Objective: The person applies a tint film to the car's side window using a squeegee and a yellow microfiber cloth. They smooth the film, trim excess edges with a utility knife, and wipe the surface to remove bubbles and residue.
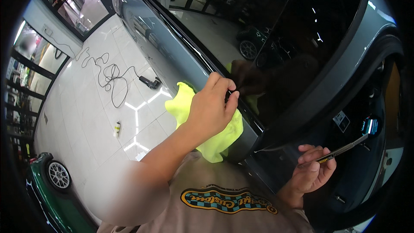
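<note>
My left hand (213, 103) is at the lower edge of a car's dark side window (276, 60), thumb and fingertips bent together against the black trim (256, 125). Whatever they pinch is too small to make out. A bright yellow-green cloth (185, 99) lies draped over the grey-blue door (166, 56), under that hand and wrist. Lower right, beside the car's opening, my right hand (312, 170) is closed around a slim snap-off utility knife (345, 149). Its long metal end points up and to the right, away from the window.
A corded black power tool (149, 82) lies on the tiled floor (86, 108), its cable (113, 77) tangled beside it. Nearer stands a small bottle (117, 128). A green car (47, 190) is at the lower left. Glass doors (77, 0) line the far side.
</note>
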A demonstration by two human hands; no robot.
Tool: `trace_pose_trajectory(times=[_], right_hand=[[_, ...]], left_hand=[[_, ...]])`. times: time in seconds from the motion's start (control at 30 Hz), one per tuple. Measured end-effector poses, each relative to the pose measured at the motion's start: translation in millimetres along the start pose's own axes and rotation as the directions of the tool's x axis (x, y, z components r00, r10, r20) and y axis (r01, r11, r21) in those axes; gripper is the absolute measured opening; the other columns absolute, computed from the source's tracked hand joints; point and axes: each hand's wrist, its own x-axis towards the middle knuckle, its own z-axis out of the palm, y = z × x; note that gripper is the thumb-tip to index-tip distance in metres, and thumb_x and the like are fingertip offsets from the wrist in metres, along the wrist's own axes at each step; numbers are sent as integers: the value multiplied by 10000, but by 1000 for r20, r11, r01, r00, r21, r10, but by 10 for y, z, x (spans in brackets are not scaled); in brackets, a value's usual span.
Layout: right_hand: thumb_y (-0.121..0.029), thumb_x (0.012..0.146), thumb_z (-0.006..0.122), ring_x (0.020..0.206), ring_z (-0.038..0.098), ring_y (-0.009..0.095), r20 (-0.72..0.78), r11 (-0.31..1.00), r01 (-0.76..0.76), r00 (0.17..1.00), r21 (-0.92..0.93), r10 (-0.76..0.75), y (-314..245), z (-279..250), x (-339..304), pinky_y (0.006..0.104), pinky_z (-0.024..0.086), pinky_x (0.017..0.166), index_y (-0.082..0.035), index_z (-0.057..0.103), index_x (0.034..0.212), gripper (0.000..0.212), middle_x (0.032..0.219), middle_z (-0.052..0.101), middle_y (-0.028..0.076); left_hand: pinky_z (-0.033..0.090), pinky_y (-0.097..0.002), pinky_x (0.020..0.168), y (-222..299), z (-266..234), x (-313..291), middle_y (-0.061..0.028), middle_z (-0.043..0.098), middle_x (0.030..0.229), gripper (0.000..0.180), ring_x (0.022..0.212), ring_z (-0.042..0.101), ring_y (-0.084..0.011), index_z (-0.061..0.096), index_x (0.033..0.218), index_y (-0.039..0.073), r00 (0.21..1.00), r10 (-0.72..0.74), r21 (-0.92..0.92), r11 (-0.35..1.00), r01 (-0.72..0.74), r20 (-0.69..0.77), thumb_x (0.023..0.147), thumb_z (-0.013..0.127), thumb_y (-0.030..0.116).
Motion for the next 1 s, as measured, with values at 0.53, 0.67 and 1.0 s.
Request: trace_pose_trajectory(times=[0.53,0.67,1.0], right_hand=[[-162,971,495,701,522,154,-42,981,105,994,163,-100,235,179,349,389,568,698,-60,500,1305,349,866,539,91],[-136,971,488,707,537,162,-57,967,122,992,224,-112,305,239,441,399,572,719,-46,501,1324,365,870,557,103],[-159,978,508,684,524,152,-92,970,130,989,205,-113,376,276,453,377,575,683,-37,499,1327,370,861,554,100]], left_hand=[[469,-393,616,-5,-58,68,-117,513,883,68,715,583,-315,562,907,42,990,61,123,989,-77,126,864,607,70],[490,-391,606,-75,-6,28,-103,524,901,114,707,597,-292,580,954,43,995,59,77,995,-66,79,870,635,97],[502,-342,604,-73,-27,-2,-95,561,885,155,700,622,-252,647,980,37,998,41,47,998,-43,50,841,694,86]])
